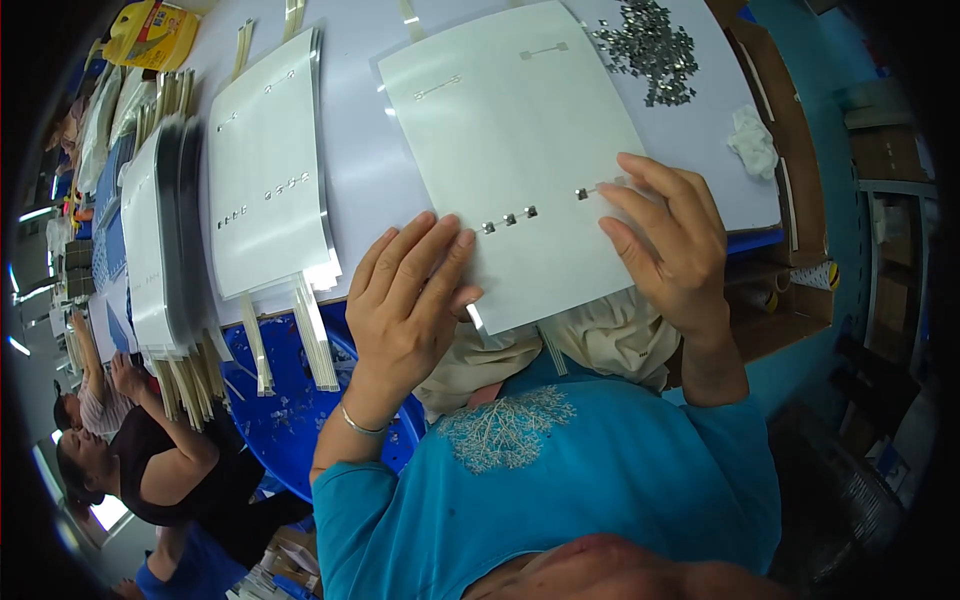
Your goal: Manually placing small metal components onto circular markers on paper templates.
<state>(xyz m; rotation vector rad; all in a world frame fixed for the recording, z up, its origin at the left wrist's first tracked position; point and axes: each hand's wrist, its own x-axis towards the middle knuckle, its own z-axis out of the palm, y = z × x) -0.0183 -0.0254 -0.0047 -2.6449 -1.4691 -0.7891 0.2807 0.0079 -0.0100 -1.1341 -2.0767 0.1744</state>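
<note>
Watching remotely through the head view. White sheet point(520, 130) lies on the table point(355, 160) directly ahead of the wearer, near edge reaching over the lap. A row of small metal clips point(509, 219) crosses its lower part; a fingertip hides the row's right end.

Left hand point(405, 300): fingers stretched over the sheet's left edge, loosely together, not clenched. Thumb by the lower corner; I can't tell whether it pinches.

Right hand point(685, 250): fingers bent, thumb apart from the forefinger, nothing visibly gripped. Fingertips at the right end of the row.

Pile point(655, 50) of loose metal bits beyond the sheet's upper right; crumpled tissue point(752, 142) off to the right. Stack point(270, 150) of similar sheets to the left.

My judgement on seating the clips well: let the left hand steady the edge without buckling it, work with right fingertips only, press each clip straight down, check the row by eye. The overhanging edge may flex, so I'd press gently there.
</note>
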